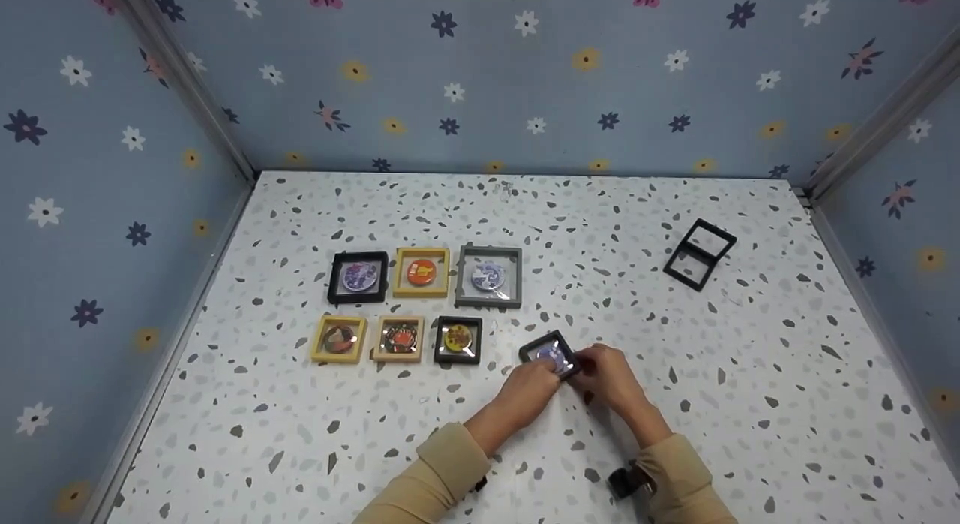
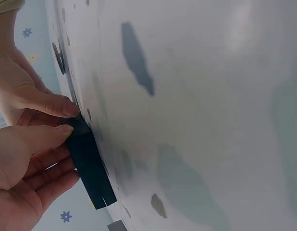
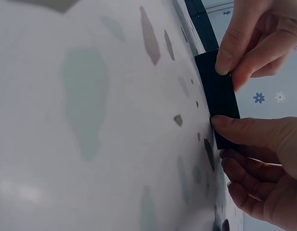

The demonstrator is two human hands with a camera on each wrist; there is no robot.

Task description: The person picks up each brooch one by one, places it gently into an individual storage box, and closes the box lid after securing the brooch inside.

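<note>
A small black display frame [image 1: 530,350] with a purple round badge [image 1: 553,356] behind its clear film is tilted just above the tabletop, near the front middle. My left hand [image 1: 523,395] grips its near left side, thumb over the front. At the right corner my right hand [image 1: 613,380] pinches the same frame between thumb and fingers. In the left wrist view the thumbs of both hands press close together on the frame's dark edge [image 2: 91,163]. The right wrist view shows the thumbs farther apart along that edge [image 3: 218,96].
Left of the hands, two rows of framed badges lie on the speckled table [image 1: 300,434], among them a grey frame [image 1: 489,305] and a black frame [image 1: 458,361]. An opened black frame [image 1: 688,246] without a badge stands far right. Flowered panels [image 1: 487,73] enclose the table.
</note>
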